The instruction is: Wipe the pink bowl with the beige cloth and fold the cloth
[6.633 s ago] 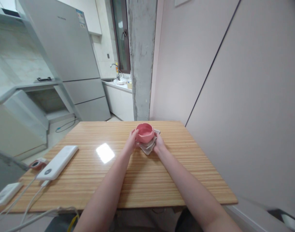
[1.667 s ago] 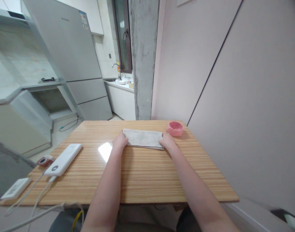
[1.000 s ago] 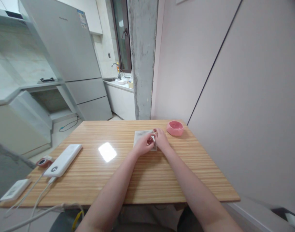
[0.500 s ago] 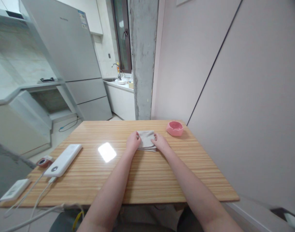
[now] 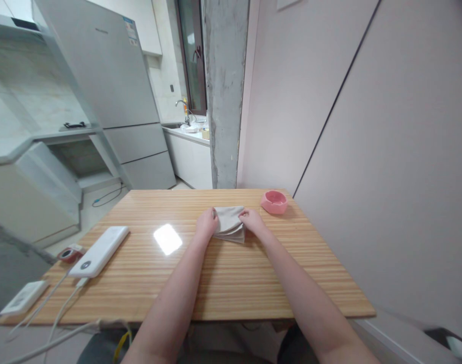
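A light grey cloth (image 5: 229, 221), folded in several layers, lies on the wooden table (image 5: 238, 283) between my hands. My left hand (image 5: 206, 223) is closed on its left edge. At the right edge, my right hand (image 5: 252, 220) pinches the upper layers with thumb and fingers. The layers fan apart slightly at the lower right, where the bottom ones stick out toward me. Beyond my right hand stands a pink ashtray (image 5: 275, 202), apart from the cloth.
A white power bank (image 5: 99, 253) with cables lies on the left of the table, beside a small reddish-brown object (image 5: 68, 254) and a white box (image 5: 24, 298). A pinkish wall (image 5: 367, 167) runs along the right; a fridge (image 5: 109, 76) stands behind on the left.
The cloth's lower right layers have spread farther apart and stick out more toward me. My left hand has shifted slightly left; the right still pinches the edge.
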`<control>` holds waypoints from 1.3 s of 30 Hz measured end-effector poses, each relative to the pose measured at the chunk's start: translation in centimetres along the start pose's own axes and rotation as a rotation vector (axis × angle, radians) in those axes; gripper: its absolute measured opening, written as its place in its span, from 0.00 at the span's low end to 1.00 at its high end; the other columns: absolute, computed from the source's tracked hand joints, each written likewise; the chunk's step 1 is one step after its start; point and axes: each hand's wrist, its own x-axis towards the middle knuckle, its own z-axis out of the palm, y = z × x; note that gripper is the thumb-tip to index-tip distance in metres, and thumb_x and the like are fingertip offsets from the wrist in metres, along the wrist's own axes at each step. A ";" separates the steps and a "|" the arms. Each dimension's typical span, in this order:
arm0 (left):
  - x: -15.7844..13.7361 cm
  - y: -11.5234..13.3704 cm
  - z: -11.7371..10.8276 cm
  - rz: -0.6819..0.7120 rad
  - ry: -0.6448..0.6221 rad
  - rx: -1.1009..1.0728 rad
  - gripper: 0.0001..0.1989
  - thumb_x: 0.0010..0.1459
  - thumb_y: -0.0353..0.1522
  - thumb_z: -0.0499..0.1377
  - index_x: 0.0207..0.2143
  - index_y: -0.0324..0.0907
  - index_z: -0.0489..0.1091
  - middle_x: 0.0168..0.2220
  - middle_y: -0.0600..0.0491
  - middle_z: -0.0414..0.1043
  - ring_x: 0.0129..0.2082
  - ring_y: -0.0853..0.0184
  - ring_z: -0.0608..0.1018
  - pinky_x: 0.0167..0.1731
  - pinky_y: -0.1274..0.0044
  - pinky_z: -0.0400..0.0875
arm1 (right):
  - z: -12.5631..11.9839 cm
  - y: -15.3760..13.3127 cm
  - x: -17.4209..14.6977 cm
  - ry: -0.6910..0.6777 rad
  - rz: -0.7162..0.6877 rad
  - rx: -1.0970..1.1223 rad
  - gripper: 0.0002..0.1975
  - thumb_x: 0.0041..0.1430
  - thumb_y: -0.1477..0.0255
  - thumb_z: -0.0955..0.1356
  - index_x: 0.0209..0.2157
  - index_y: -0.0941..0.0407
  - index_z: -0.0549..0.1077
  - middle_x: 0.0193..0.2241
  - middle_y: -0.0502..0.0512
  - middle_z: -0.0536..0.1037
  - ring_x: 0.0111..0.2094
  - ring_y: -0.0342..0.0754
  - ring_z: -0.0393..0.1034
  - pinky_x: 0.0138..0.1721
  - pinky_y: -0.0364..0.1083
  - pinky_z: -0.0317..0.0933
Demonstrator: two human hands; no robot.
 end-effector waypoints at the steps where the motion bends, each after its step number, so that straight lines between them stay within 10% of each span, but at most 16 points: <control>1: 0.0 -0.1 0.0 0.008 -0.004 0.000 0.14 0.58 0.31 0.52 0.45 0.42 0.68 0.41 0.45 0.75 0.42 0.60 0.75 0.40 0.73 0.64 | -0.2 0.0 -0.1 0.009 -0.004 -0.039 0.09 0.51 0.77 0.65 0.32 0.58 0.76 0.29 0.55 0.77 0.34 0.48 0.71 0.36 0.43 0.59; 7: 0.2 0.3 1.3 0.295 -0.202 -0.254 0.14 0.55 0.30 0.53 0.45 0.42 0.69 0.32 0.52 0.74 0.32 0.67 0.74 0.35 0.77 0.66 | 1.6 -1.7 -1.6 0.161 -0.339 -0.130 0.13 0.59 0.73 0.62 0.44 0.56 0.73 0.46 0.59 0.74 0.49 0.49 0.66 0.52 0.46 0.56; 13: 0.5 0.4 1.8 0.386 -0.134 -0.293 0.09 0.57 0.31 0.50 0.30 0.41 0.69 0.28 0.52 0.71 0.29 0.68 0.70 0.33 0.76 0.64 | 4.6 -1.5 -3.6 0.137 -0.164 -0.330 0.25 0.65 0.62 0.58 0.60 0.57 0.62 0.61 0.67 0.60 0.63 0.60 0.51 0.61 0.61 0.41; 28: 0.1 0.6 1.6 0.301 -0.102 -0.223 0.11 0.59 0.34 0.50 0.27 0.41 0.68 0.29 0.51 0.72 0.31 0.66 0.71 0.32 0.76 0.61 | -4.0 12.0 -7.5 0.098 -0.002 -0.523 0.28 0.63 0.61 0.60 0.62 0.56 0.58 0.63 0.63 0.58 0.65 0.58 0.47 0.62 0.60 0.40; 33: 0.3 0.6 1.8 0.295 -0.091 -0.211 0.14 0.59 0.36 0.50 0.24 0.41 0.67 0.26 0.52 0.71 0.28 0.67 0.69 0.30 0.77 0.60 | -2.9 7.9 -6.1 0.338 -0.151 -0.236 0.17 0.63 0.64 0.59 0.39 0.57 0.76 0.55 0.65 0.69 0.59 0.58 0.58 0.60 0.60 0.46; 39: 0.8 0.7 3.2 0.372 -0.117 -0.448 0.07 0.51 0.30 0.56 0.22 0.39 0.69 0.23 0.52 0.71 0.26 0.68 0.70 0.31 0.76 0.66 | 4.8 -0.6 -1.1 0.186 -0.270 0.410 0.19 0.59 0.63 0.61 0.48 0.54 0.70 0.50 0.60 0.73 0.53 0.52 0.65 0.56 0.53 0.57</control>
